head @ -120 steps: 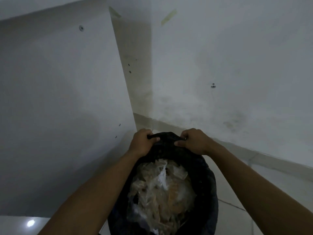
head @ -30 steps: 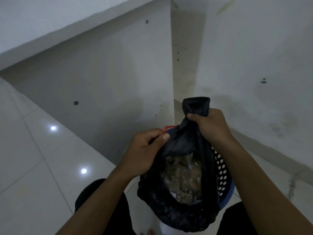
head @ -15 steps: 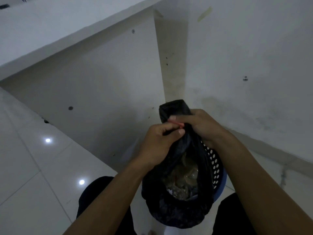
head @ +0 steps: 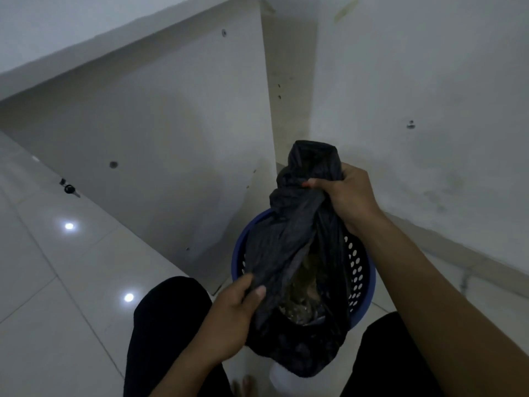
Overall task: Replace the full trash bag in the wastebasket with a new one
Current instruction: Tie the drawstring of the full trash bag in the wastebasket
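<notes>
The full black trash bag (head: pixel 289 242) hangs lifted above the blue perforated wastebasket (head: pixel 361 279), its lower part still over the basket's mouth. My right hand (head: pixel 347 193) grips the gathered neck of the bag, with the bunched top sticking up above my fist. Lower down, my left hand (head: pixel 237 308) pinches a loose edge of the bag near its opening. Brownish crumpled rubbish shows through the gap between the two sides of the plastic.
The basket stands in a corner between a white panel (head: pixel 160 133) on the left and a stained white wall (head: pixel 415 96) on the right. Glossy white floor tiles (head: pixel 57 282) spread to the left. A small dark object (head: pixel 68 189) lies by the panel's base. My dark-trousered knees flank the basket.
My left hand has let go near the bag's neck and dropped down to a lower edge of the bag. The right hand keeps holding the gathered top.
</notes>
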